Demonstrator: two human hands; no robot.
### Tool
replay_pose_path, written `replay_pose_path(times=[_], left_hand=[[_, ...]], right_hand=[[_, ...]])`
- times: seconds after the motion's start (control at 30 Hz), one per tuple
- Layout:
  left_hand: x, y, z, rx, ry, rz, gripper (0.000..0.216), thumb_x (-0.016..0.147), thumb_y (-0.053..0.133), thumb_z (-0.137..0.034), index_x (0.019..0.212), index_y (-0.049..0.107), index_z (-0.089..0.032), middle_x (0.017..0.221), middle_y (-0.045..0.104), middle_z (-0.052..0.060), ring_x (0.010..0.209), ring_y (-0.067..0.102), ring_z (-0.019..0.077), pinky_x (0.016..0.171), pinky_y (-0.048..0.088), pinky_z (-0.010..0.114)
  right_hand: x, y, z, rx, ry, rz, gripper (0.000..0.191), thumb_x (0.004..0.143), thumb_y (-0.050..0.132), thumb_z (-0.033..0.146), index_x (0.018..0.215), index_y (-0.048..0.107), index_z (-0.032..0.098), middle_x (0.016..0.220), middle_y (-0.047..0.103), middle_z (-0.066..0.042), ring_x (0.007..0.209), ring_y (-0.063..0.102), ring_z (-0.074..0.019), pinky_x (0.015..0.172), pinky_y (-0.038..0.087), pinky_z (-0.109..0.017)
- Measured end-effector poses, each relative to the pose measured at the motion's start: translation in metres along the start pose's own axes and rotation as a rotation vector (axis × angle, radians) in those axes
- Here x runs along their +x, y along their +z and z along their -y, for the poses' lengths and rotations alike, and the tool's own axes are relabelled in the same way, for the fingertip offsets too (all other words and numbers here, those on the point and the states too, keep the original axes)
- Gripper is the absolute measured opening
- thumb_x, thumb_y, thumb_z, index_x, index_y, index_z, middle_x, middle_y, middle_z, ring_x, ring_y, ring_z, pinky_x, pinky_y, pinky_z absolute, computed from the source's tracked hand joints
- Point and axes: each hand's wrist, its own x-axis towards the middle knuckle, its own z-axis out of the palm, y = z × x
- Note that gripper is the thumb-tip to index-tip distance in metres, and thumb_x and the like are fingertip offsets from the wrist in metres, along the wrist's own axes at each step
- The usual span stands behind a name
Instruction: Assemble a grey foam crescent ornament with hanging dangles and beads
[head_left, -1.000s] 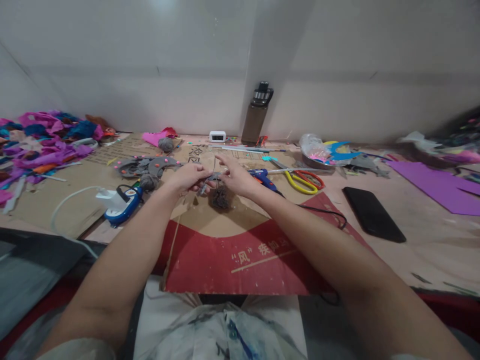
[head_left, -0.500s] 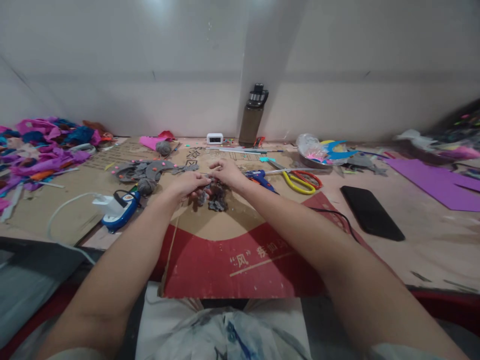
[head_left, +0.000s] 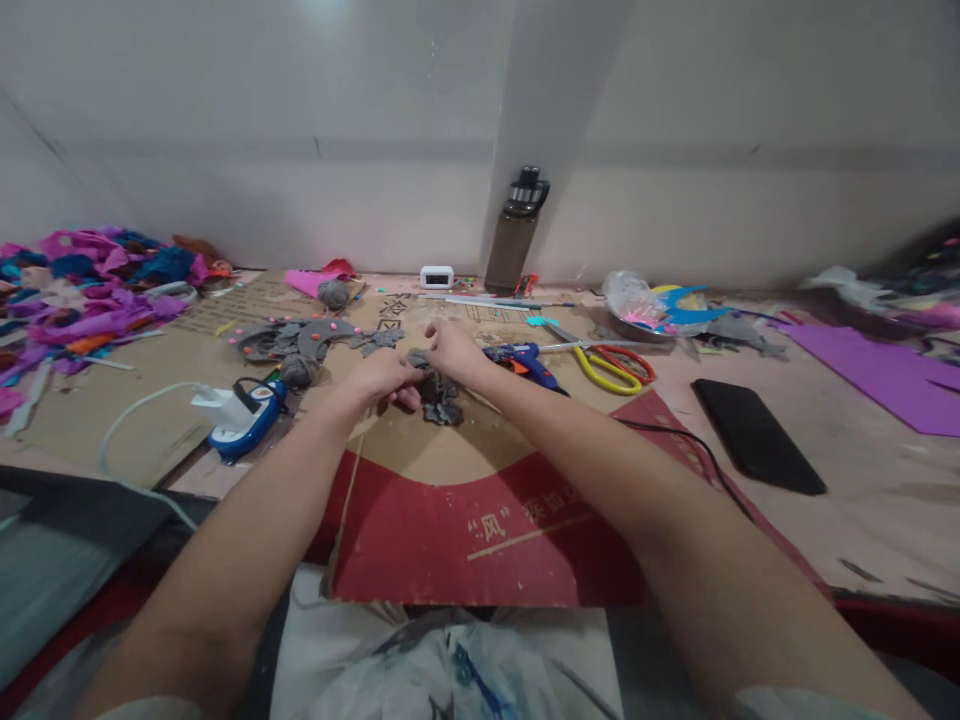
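My left hand [head_left: 390,378] and my right hand [head_left: 454,352] meet over the cardboard [head_left: 409,460], both with fingers closed on a crumpled grey piece [head_left: 442,408], which looks like crepe paper or felt. Part of it hangs below my fingers; the rest is hidden by them. Left of my hands lies a grey curved piece [head_left: 319,340] dotted with pink and orange beads, with a grey ball [head_left: 300,371] beside it. Just right of my right hand rests a blue glue gun [head_left: 536,368]. Scissors with yellow and red handles [head_left: 611,370] lie beyond it.
A blue and white power strip [head_left: 247,420] with a plugged-in charger is at left, near a heap of coloured scraps [head_left: 97,290]. A dark bottle [head_left: 514,235] stands by the wall. At right are a black phone [head_left: 757,435], purple sheet [head_left: 885,375] and filled bowl [head_left: 649,320].
The view has shifted slightly, so most things appear a little further right. My hands stay together on the grey piece, with small finger movements.
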Motion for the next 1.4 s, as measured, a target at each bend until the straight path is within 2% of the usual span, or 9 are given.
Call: replay_pose_path(times=[0.1,0.3,0.5,0.67,0.83,0.9,1.13,1.27,1.4], left_hand=[[-0.004,0.001,-0.003,0.101,0.0,-0.032,0.021,0.074,0.066,-0.027,0.059,0.06,-0.015,0.052,0.064,0.006,0.042,0.057,0.0127,0.036,0.032,0.019],[-0.007,0.002,-0.006,0.276,-0.037,-0.156,0.033,0.082,0.057,-0.033,0.056,0.054,-0.014,0.045,0.054,0.001,0.032,0.044,0.008,0.037,0.036,0.02],[-0.001,-0.005,-0.001,0.392,0.002,-0.242,0.028,0.081,0.056,-0.034,0.062,0.06,-0.013,0.055,0.062,0.005,0.042,0.053,0.0115,0.044,0.04,0.023],[0.002,-0.012,-0.003,0.573,0.184,-0.402,0.025,0.08,0.057,-0.034,0.074,0.07,-0.014,0.066,0.068,0.006,0.057,0.058,0.0143,0.055,0.042,0.025],[0.005,-0.01,-0.005,0.586,0.361,-0.405,0.022,0.079,0.059,-0.029,0.088,0.075,-0.016,0.086,0.073,0.008,0.075,0.062,0.0167,0.069,0.044,0.026],[0.006,-0.01,-0.004,0.616,0.35,-0.428,0.023,0.079,0.059,-0.031,0.086,0.075,-0.016,0.087,0.073,0.009,0.076,0.062,0.0171,0.069,0.043,0.026],[0.004,-0.015,-0.001,0.716,0.099,-0.493,0.031,0.078,0.056,-0.042,0.073,0.072,-0.016,0.077,0.071,0.01,0.071,0.061,0.0201,0.064,0.042,0.028],[0.003,-0.016,-0.001,0.673,0.1,-0.634,0.037,0.081,0.052,-0.049,0.076,0.07,-0.018,0.078,0.07,0.011,0.073,0.061,0.0207,0.065,0.042,0.029],[0.005,-0.016,0.0,0.58,0.179,-0.731,0.027,0.08,0.058,-0.043,0.081,0.067,-0.018,0.08,0.069,0.008,0.073,0.059,0.0182,0.067,0.042,0.028]], right_hand=[[0.0,0.002,-0.001,-0.029,-0.02,0.004,0.038,0.071,0.055,0.011,0.109,0.059,0.014,0.097,0.067,-0.01,0.082,0.06,-0.0192,0.071,0.044,-0.028],[-0.001,-0.006,-0.004,-0.008,0.013,-0.039,0.036,0.075,0.056,0.017,0.111,0.057,0.012,0.097,0.066,-0.01,0.081,0.059,-0.0179,0.072,0.043,-0.028],[-0.03,-0.017,-0.006,-0.009,-0.132,-0.019,0.014,0.082,0.054,0.024,0.088,0.063,0.015,0.082,0.066,-0.005,0.072,0.056,-0.0145,0.065,0.038,-0.025],[-0.057,-0.019,0.006,-0.149,-0.273,0.04,0.021,0.085,0.055,0.035,0.088,0.063,0.017,0.089,0.067,-0.007,0.082,0.057,-0.0182,0.074,0.039,-0.029],[-0.067,-0.018,0.023,-0.373,-0.24,0.108,0.032,0.081,0.057,0.036,0.106,0.062,0.016,0.107,0.065,-0.014,0.104,0.051,-0.0317,0.084,0.036,-0.042],[-0.067,-0.016,0.027,-0.415,-0.22,0.119,0.032,0.08,0.056,0.032,0.107,0.062,0.015,0.106,0.066,-0.015,0.106,0.05,-0.0334,0.085,0.034,-0.044],[-0.07,-0.013,0.031,-0.444,-0.284,0.092,0.021,0.083,0.047,0.021,0.094,0.065,0.017,0.1,0.067,-0.011,0.1,0.05,-0.0288,0.082,0.028,-0.042],[-0.076,-0.013,0.034,-0.46,-0.35,0.076,0.022,0.086,0.044,0.018,0.093,0.065,0.018,0.098,0.067,-0.009,0.099,0.05,-0.0282,0.083,0.026,-0.043],[-0.083,-0.014,0.038,-0.469,-0.394,0.064,0.023,0.088,0.043,0.017,0.096,0.064,0.018,0.099,0.067,-0.009,0.099,0.049,-0.028,0.083,0.025,-0.043]])
